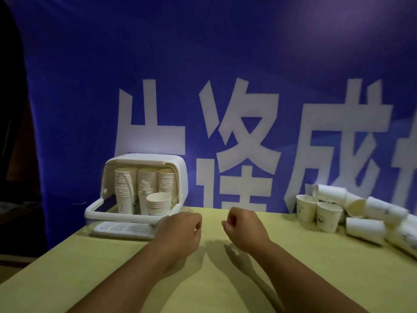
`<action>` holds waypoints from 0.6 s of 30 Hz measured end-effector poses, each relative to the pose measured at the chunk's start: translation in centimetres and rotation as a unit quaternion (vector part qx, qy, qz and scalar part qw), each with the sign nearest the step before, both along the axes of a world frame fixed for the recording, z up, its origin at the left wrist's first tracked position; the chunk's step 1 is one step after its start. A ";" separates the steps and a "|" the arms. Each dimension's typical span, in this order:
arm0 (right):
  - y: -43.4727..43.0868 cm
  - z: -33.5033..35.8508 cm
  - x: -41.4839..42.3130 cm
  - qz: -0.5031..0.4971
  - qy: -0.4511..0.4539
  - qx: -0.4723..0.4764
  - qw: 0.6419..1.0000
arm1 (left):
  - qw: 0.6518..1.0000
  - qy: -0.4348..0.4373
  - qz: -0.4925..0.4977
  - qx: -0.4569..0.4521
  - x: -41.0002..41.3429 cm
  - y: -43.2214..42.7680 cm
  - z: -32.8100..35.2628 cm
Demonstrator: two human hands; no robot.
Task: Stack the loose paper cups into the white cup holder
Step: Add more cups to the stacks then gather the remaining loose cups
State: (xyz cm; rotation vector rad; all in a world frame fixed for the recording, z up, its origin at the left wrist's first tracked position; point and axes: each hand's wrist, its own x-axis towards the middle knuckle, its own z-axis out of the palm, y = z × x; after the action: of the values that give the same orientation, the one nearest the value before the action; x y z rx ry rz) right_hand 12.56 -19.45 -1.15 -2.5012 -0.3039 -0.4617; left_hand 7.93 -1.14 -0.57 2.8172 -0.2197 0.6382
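Blue banner (74,91) behind white cup holder (144,158)

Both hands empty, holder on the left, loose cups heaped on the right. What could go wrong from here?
1. The loose cups lie heaped, many on their sides; pulling one out may set others rolling.
2. The tall stacks in the cup holder reach nearly to its roof, so only the short stack seems to have room; forcing cups elsewhere could jam them.
3. The left hand hovers close to the holder's front and might knock it.
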 end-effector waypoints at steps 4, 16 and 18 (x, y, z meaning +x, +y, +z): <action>-8.5 -0.4 -2.3 -0.018 0.078 -0.052 0.995 | 0.994 0.089 -0.062 -0.016 -1.2 -5.4 0.1; -28.4 -3.4 -7.3 -0.194 0.230 -0.111 0.947 | 0.963 0.204 -0.118 -0.128 1.0 -24.3 -4.2; -29.6 -3.3 -6.8 -0.197 0.219 -0.071 0.953 | 0.969 0.198 -0.092 -0.113 1.9 -26.9 -4.5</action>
State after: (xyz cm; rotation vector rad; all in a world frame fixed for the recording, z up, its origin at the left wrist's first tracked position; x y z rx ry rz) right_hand 5.72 -49.09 -4.47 -2.7220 0.3531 -0.0235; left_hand 9.78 -28.05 -5.06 2.5925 -0.3061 0.0481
